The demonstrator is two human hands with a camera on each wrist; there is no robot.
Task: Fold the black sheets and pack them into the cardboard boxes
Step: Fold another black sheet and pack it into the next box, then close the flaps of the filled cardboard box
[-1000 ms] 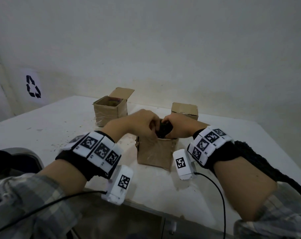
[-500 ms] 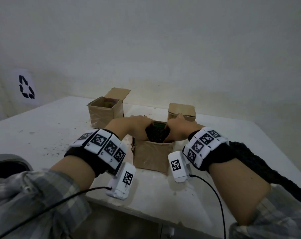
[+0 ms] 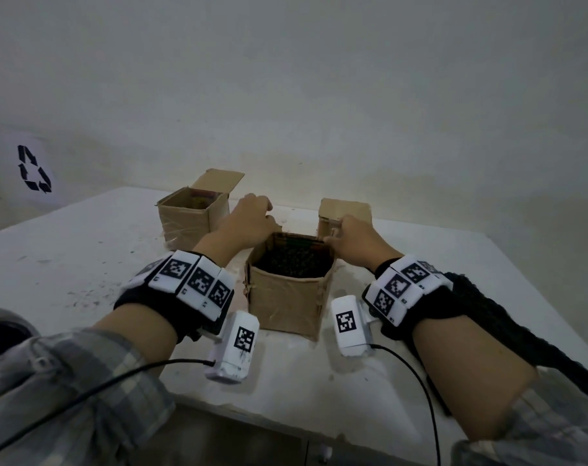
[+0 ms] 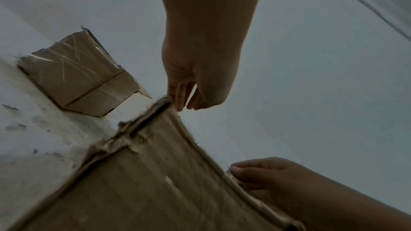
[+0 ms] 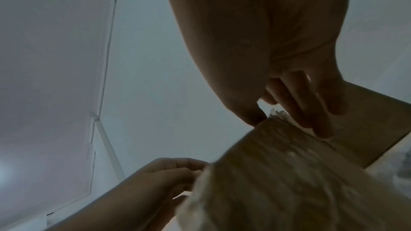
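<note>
On the white table (image 3: pixel 84 257), the black sheet (image 3: pixel 292 264) now sits inside the front box (image 3: pixel 286 304), so my left hand (image 3: pixel 249 220) and right hand (image 3: pixel 353 240) have left it and pinch the box's back corners, probably to close it.

Three cardboard boxes (image 3: pixel 287 290) — two hands (image 3: pixel 252 220)

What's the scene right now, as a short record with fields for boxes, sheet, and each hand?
near box: open, black sheet inside
left box: open, flap up
right box: closed
left hand: fingers curled, at near box's far left corner
right hand: fingertips at near box's far right corner
table: white, scuffed
</note>
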